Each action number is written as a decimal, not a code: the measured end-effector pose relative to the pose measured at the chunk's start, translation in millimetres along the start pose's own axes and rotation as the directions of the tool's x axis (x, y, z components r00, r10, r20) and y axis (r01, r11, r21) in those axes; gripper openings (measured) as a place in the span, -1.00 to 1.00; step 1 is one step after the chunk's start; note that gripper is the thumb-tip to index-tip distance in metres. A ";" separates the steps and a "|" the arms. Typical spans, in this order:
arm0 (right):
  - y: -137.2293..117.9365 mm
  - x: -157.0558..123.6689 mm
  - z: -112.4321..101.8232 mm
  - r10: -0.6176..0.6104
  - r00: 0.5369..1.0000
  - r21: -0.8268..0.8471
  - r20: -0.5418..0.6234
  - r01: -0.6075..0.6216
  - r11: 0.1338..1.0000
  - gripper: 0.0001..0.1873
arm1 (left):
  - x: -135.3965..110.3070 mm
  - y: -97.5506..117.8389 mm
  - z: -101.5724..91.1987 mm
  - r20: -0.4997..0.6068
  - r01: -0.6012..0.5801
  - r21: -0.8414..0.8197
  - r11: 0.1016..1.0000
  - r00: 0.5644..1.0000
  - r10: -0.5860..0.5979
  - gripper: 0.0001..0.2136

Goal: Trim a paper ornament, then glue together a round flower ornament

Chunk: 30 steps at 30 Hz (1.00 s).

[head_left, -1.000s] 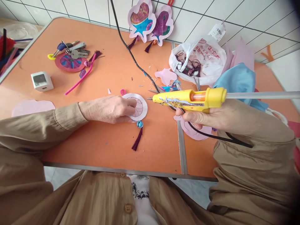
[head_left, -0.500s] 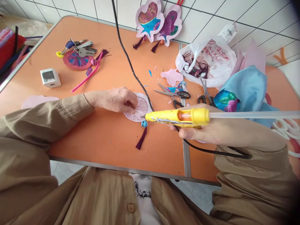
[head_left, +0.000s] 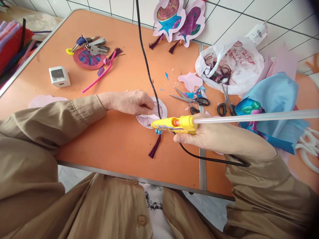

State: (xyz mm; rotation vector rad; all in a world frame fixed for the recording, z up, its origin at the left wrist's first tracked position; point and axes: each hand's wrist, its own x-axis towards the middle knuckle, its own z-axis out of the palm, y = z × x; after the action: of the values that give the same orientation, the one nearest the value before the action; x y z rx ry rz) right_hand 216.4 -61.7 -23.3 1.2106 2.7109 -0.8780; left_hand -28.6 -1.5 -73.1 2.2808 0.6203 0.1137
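Head view shows the glue gun (head_left: 165, 124), gripped by the right hand (head_left: 211, 132), now moved over the round paper (head_left: 144, 120) at frame centre, where I cannot tell what the left hand (head_left: 133, 103) pinches, so both hands seemingly work there.

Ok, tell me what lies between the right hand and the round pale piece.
In the head view, the yellow glue gun, its front end overlapping the round pale piece, and some black cord.

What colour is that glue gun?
The glue gun is yellow; the head view shows it best.
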 end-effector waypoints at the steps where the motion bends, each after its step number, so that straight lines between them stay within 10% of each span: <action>1: -0.2 -0.8 0.7 -0.007 1.000 -0.036 0.007 0.007 0.999 -0.56 | 0.0 -1.1 0.2 0.003 0.004 -0.006 1.000 1.000 -0.004 -0.66; 30: 8.3 -4.9 8.2 -0.158 0.980 -0.235 -0.124 0.126 0.964 -0.59 | -2.7 0.5 -2.6 0.059 0.107 -0.139 0.984 0.993 -0.100 -0.72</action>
State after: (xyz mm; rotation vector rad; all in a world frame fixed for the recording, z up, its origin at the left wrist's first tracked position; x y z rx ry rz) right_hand 224.1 -64.8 -32.8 1.0825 2.9419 -0.4904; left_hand -31.5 -1.3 -70.7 2.1035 0.6807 0.0466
